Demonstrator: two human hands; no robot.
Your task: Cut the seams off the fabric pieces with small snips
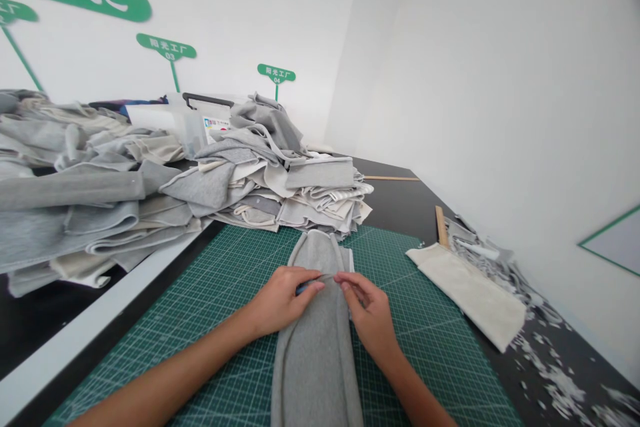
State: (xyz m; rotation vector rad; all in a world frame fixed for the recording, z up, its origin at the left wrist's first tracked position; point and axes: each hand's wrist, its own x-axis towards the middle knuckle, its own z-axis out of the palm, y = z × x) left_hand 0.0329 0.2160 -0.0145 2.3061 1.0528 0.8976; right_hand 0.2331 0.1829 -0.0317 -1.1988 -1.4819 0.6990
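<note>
A long strip of grey fabric with curled edges lies lengthwise on the green cutting mat. Over its upper part, my left hand is closed, with thumb and index finger nearly together. A small blue object shows inside its grip, mostly hidden by the fingers. My right hand pinches close beside it, above the strip's right edge. Something thin and greyish spans the short gap between the two sets of fingertips; I cannot tell whether it is thread, cloth or a tool tip.
Piles of grey and cream fabric stand behind the mat and to the left. A folded cream cloth lies at the right, near a wooden strip and scattered scraps. A white bar runs along the left.
</note>
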